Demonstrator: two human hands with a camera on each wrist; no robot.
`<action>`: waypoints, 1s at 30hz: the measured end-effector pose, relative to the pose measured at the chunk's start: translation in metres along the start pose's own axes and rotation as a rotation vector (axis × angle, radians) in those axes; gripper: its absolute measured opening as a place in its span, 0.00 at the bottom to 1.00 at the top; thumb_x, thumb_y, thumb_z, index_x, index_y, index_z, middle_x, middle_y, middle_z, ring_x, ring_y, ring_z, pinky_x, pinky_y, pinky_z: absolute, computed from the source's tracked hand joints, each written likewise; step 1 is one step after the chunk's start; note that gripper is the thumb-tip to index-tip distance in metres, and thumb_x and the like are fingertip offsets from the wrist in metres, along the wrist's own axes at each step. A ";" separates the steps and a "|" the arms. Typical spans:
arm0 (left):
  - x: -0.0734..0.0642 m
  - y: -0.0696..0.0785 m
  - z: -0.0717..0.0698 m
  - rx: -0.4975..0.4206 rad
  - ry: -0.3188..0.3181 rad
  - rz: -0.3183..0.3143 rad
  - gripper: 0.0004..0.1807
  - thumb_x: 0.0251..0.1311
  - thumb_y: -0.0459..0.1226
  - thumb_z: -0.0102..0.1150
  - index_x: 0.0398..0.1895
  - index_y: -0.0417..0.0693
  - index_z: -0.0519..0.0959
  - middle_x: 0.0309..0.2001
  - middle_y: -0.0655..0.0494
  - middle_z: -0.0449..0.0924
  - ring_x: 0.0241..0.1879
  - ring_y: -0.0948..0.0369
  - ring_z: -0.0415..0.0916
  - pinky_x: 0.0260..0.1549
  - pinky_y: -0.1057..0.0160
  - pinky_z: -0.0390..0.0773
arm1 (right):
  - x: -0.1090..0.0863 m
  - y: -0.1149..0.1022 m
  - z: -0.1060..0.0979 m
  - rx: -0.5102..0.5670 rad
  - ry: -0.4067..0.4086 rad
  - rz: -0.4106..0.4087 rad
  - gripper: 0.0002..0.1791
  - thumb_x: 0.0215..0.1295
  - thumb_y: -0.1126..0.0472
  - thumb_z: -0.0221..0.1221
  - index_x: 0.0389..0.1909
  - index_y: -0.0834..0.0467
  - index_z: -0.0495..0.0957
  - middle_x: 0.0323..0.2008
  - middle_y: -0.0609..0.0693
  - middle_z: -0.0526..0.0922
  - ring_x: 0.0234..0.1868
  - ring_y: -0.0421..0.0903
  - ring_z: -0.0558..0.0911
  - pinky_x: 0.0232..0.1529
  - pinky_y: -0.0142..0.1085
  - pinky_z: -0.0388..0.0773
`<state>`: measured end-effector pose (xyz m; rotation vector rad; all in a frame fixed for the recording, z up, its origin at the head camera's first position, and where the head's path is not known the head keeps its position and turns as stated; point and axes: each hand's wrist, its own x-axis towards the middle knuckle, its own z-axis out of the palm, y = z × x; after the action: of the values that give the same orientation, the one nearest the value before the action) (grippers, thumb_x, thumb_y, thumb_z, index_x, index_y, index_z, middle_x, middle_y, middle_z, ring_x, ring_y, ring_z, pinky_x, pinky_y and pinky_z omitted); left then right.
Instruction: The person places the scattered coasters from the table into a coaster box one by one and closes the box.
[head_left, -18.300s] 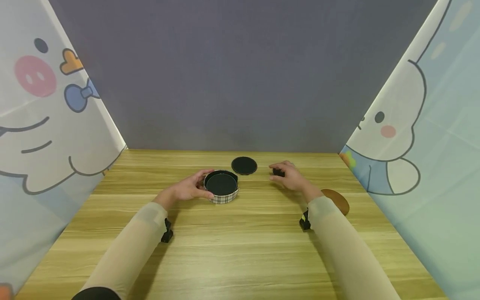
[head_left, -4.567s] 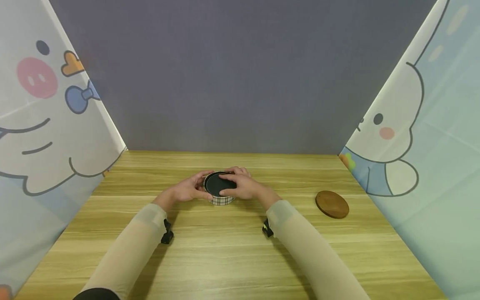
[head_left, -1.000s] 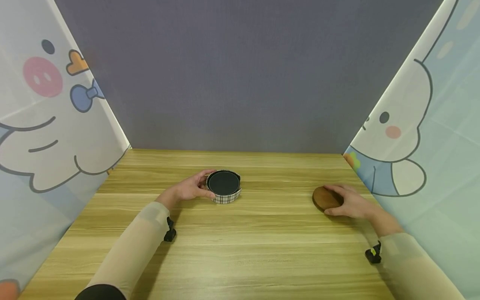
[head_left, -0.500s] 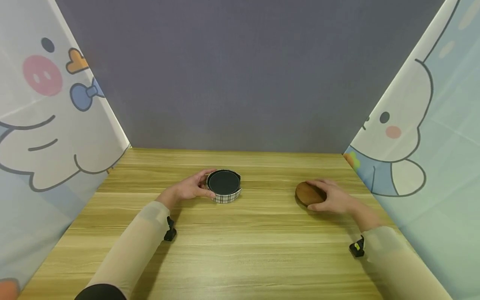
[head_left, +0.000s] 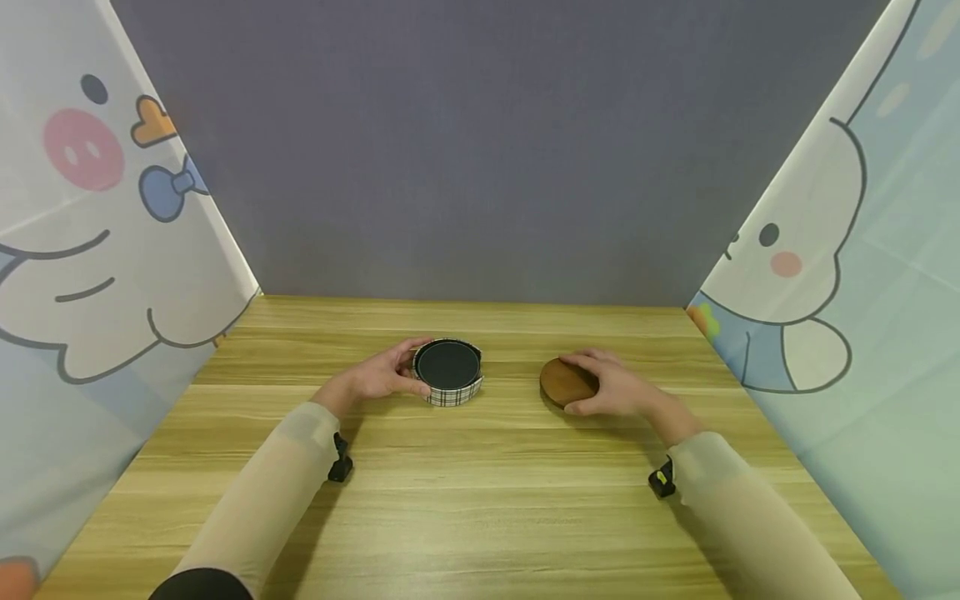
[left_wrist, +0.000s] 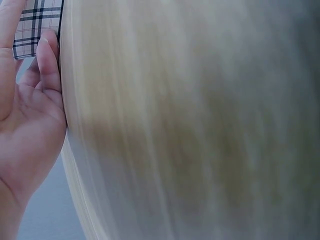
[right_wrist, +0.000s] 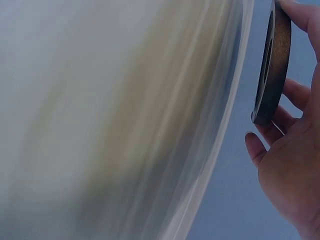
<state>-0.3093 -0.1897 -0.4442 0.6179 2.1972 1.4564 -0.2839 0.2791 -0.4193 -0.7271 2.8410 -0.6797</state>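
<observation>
My left hand (head_left: 382,377) holds the left side of a round coaster holder (head_left: 453,396), thumb at the front and fingers behind. Its white-and-black plaid wall (left_wrist: 39,24) also shows in the left wrist view, beside the fingers. A round black coaster (head_left: 448,365) lies inside it, close to the rim. To the right, my right hand (head_left: 618,392) grips a round brown wooden disc (head_left: 564,383) by its right edge, between thumb and fingers. In the right wrist view the disc's rim (right_wrist: 280,65) is seen edge-on, with a dark recessed ring on its underside.
Everything is over a wood-grain table (head_left: 480,492). A dark grey panel (head_left: 480,167) rises along its back edge. Cartoon-printed cloths (head_left: 795,242) stand at both sides.
Loose black coasters lay on the table at first; now none is loose. My right hand has taken the wooden disc from the right and carried it left. My left hand stays on the holder.
</observation>
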 end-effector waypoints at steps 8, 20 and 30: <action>0.000 -0.001 -0.001 -0.008 -0.005 -0.002 0.58 0.69 0.35 0.76 0.92 0.50 0.46 0.80 0.33 0.68 0.62 0.51 0.83 0.58 0.58 0.81 | 0.040 -0.038 0.012 0.016 0.014 -0.058 0.53 0.61 0.36 0.75 0.85 0.47 0.66 0.82 0.56 0.65 0.82 0.65 0.62 0.73 0.69 0.67; -0.001 0.002 0.001 0.031 0.014 -0.030 0.59 0.68 0.39 0.78 0.92 0.53 0.47 0.80 0.35 0.69 0.56 0.52 0.80 0.54 0.60 0.79 | 0.090 -0.086 0.035 0.053 0.043 -0.192 0.52 0.62 0.38 0.75 0.85 0.50 0.67 0.80 0.55 0.68 0.80 0.61 0.63 0.76 0.64 0.64; 0.002 -0.002 -0.001 0.030 0.015 -0.060 0.58 0.70 0.40 0.76 0.92 0.54 0.45 0.79 0.38 0.70 0.60 0.52 0.80 0.55 0.59 0.79 | 0.119 -0.124 0.052 0.025 -0.007 -0.211 0.53 0.63 0.35 0.74 0.85 0.49 0.67 0.80 0.53 0.68 0.80 0.57 0.63 0.79 0.61 0.60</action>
<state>-0.3117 -0.1899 -0.4462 0.5479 2.2331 1.4042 -0.3237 0.1043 -0.4110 -1.0334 2.7686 -0.7370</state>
